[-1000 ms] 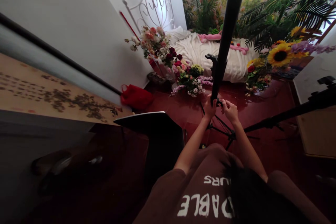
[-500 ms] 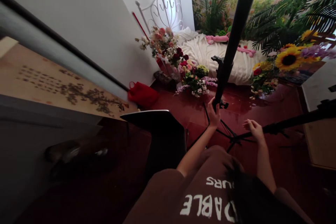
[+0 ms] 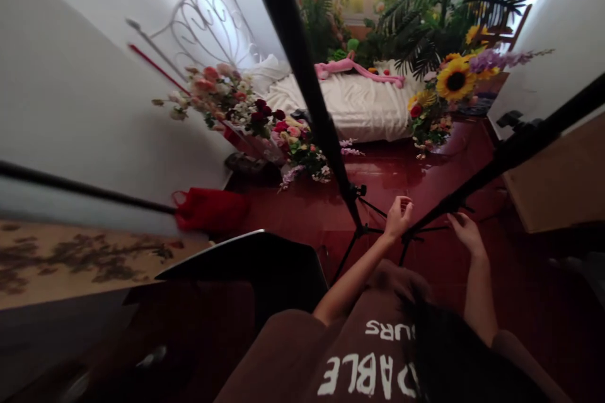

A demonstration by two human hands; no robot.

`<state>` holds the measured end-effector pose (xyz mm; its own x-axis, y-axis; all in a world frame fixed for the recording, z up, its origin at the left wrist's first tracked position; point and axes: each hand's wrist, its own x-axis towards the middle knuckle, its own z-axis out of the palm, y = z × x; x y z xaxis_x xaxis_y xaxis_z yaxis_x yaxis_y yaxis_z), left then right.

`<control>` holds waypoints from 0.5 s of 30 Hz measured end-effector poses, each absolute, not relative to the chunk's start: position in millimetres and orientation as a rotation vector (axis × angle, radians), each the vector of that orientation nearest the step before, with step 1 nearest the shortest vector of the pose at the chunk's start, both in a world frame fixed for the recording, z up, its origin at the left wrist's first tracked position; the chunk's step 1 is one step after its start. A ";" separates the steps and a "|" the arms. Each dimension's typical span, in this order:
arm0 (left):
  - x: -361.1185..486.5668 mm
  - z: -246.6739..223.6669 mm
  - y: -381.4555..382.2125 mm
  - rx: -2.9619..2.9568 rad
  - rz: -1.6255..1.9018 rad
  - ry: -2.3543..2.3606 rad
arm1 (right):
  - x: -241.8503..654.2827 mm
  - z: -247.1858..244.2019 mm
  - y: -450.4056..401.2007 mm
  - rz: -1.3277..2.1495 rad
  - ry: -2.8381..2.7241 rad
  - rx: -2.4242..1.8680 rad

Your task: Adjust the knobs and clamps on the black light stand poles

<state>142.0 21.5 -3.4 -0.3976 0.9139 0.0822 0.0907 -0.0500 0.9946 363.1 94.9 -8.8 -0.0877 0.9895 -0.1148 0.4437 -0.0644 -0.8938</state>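
Note:
Two black light stands with tripod legs stand before me. My left hand (image 3: 399,217) is off the left stand (image 3: 309,85), its fingers loosely curled and apart, between the two poles. Nothing shows in it. The right stand (image 3: 501,160) leans across from the lower middle toward the upper right. Just below its pole, my right hand (image 3: 467,232) reaches with fingers stretched out near a small dark knob (image 3: 458,206). Whether the fingertips touch the knob or pole, I cannot tell.
Artificial flowers (image 3: 295,138) and a red bag (image 3: 212,208) are on the left. A bed with white cloth (image 3: 363,107) and a pink plush toy (image 3: 350,66) lies ahead. Sunflowers (image 3: 455,80) stand right. A black panel-like object (image 3: 278,264) is close on my left.
My left hand has let go of the left stand and moved right, toward the right stand. My view has swung right. My right hand stays near the right pole.

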 end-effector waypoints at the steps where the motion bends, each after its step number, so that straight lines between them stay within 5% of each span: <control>1: 148.8 2.0 32.0 1.200 1.491 1.501 | 363.5 -6.5 90.8 1.131 -1.555 -1.549; 8: 200.4 32.8 96.3 1.655 1.458 1.291 | 385.3 13.0 64.5 1.242 -1.357 -1.443; 15: 221.8 9.0 110.3 1.541 1.328 1.094 | 398.5 12.0 52.5 1.254 -1.157 -1.452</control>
